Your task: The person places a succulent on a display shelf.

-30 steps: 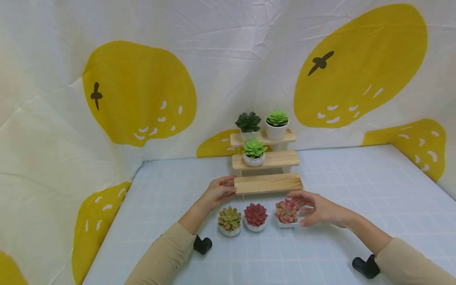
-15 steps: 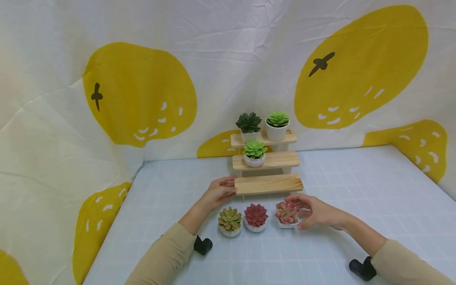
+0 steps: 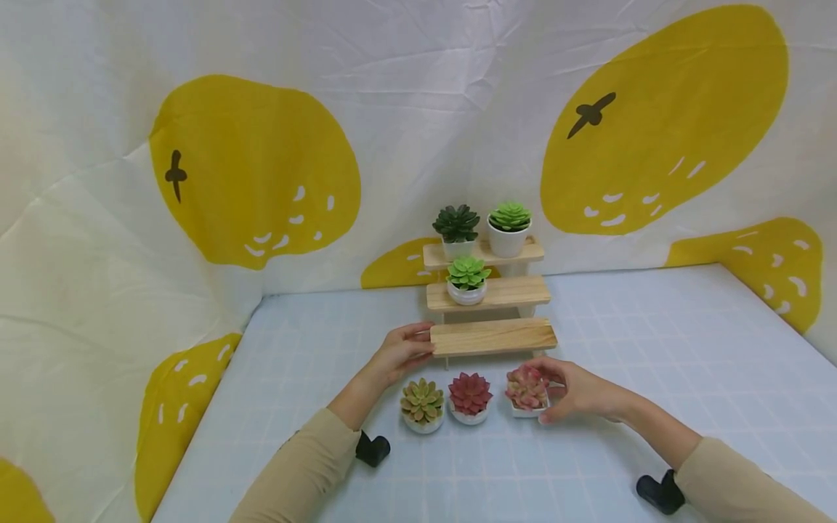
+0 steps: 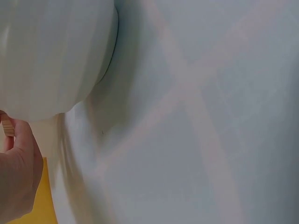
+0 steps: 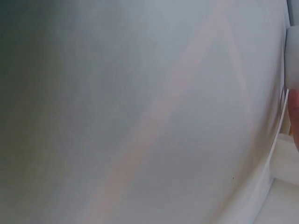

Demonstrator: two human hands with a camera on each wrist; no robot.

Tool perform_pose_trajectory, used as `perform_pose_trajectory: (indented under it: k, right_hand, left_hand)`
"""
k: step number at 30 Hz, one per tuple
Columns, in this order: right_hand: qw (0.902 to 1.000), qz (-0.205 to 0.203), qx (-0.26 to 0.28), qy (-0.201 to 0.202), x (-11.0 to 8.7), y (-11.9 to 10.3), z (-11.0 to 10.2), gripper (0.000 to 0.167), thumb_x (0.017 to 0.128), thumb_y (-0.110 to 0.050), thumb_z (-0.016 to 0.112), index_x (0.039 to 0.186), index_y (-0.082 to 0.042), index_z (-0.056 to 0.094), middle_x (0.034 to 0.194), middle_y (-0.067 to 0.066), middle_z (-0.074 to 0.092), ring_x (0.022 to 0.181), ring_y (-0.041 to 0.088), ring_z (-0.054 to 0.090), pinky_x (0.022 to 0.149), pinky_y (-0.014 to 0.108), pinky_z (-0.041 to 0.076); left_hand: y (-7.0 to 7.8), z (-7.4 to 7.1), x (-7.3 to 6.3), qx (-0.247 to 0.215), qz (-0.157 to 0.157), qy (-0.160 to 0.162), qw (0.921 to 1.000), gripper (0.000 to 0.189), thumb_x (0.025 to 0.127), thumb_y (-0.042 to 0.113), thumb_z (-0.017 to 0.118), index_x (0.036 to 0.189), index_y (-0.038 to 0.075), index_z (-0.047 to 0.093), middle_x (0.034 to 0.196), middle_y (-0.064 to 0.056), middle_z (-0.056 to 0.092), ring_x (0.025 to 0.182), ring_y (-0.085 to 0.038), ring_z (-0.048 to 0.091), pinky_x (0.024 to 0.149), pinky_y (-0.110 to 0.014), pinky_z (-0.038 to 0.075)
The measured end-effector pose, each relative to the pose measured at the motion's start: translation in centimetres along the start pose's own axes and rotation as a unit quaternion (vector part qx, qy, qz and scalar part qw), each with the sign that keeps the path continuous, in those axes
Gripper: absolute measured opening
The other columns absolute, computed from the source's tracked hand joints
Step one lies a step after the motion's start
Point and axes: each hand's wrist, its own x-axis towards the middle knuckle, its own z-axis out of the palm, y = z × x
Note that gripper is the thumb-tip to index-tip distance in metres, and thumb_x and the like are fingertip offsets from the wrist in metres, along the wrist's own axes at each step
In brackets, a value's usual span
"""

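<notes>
My left hand point(image 3: 397, 354) grips the left end of the lowest step of a wooden tiered stand point(image 3: 493, 337). In the left wrist view, the fingers point(image 4: 23, 144) pinch the wood's edge beyond a large white pot point(image 4: 56, 56). My right hand point(image 3: 575, 392) curls round the right side of a pink succulent point(image 3: 526, 387) in a square white pot, thumb at the front corner and fingers behind. To its left stand a dark red succulent point(image 3: 469, 394) and a yellow-green succulent point(image 3: 421, 401), both in white pots. Only a fingertip point(image 5: 294, 112) shows in the right wrist view.
A bright green succulent point(image 3: 467, 273) sits on the middle step. On the top step are a dark green succulent point(image 3: 456, 224) and another light green succulent point(image 3: 509, 216). Black wrist devices point(image 3: 373, 449) hang by both sleeves. A fruit-patterned cloth point(image 3: 418, 131) hangs behind the table.
My right hand has moved slightly left and closed in round the pink succulent's pot. The left hand has stayed on the stand, and the plants have not moved.
</notes>
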Motion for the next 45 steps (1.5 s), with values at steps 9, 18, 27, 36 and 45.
perform_pose_trajectory:
  k: [9, 18, 27, 36, 45]
  right_hand:
    - [0.9999, -0.01, 0.001, 0.003, 0.3, 0.1, 0.1, 0.069, 0.071, -0.007, 0.079, 0.13, 0.002, 0.043, 0.131, 0.02, 0.045, 0.126, 0.029, 0.036, 0.098, 0.026, 0.04]
    - [0.9994, -0.012, -0.006, 0.033, 0.0, -0.9, 0.7, 0.067, 0.071, -0.007, 0.078, 0.128, 0.005, 0.044, 0.125, 0.017, 0.049, 0.111, 0.01, 0.048, 0.092, 0.019, 0.042]
    - [0.9968, 0.005, -0.035, 0.072, 0.2, -2.5, -0.4, 0.065, 0.075, -0.015, 0.076, 0.129, 0.003, 0.044, 0.121, 0.014, 0.051, 0.113, 0.031, 0.046, 0.099, 0.049, 0.038]
    - [0.9929, 0.007, -0.029, 0.115, 0.8, -5.3, -2.0, 0.074, 0.076, -0.012, 0.076, 0.136, 0.006, 0.036, 0.13, 0.019, 0.047, 0.117, 0.03, 0.042, 0.093, 0.03, 0.043]
    - [0.9874, 0.011, -0.03, 0.155, 2.6, -7.4, -4.1, 0.071, 0.08, -0.014, 0.072, 0.138, 0.002, 0.034, 0.127, 0.017, 0.049, 0.115, 0.026, 0.045, 0.093, 0.03, 0.043]
  left_hand:
    - [0.1, -0.1, 0.0, -0.004, 0.0, 0.0, 1.0, 0.049, 0.083, -0.013, 0.057, 0.131, -0.003, 0.05, 0.125, -0.024, 0.053, 0.093, -0.02, 0.058, 0.085, -0.035, 0.05]
    - [-0.4, -0.7, -0.4, -0.002, -0.003, -0.006, 1.0, 0.049, 0.084, -0.012, 0.057, 0.132, -0.004, 0.048, 0.126, -0.025, 0.052, 0.093, -0.02, 0.059, 0.086, -0.035, 0.05]
    - [-0.7, -0.7, -0.4, -0.01, -0.002, -0.008, 0.9999, 0.048, 0.084, -0.012, 0.058, 0.131, -0.004, 0.049, 0.126, -0.026, 0.052, 0.095, -0.022, 0.059, 0.09, -0.039, 0.048]
    - [-0.8, -0.5, -0.3, -0.013, -0.005, -0.013, 0.9998, 0.05, 0.084, -0.011, 0.057, 0.132, -0.004, 0.048, 0.128, -0.026, 0.051, 0.097, -0.022, 0.058, 0.089, -0.037, 0.049]
    - [-0.6, -0.3, 0.0, -0.01, 0.009, -0.017, 0.9998, 0.048, 0.084, -0.011, 0.057, 0.131, -0.004, 0.048, 0.126, -0.026, 0.051, 0.093, -0.021, 0.059, 0.087, -0.036, 0.05]
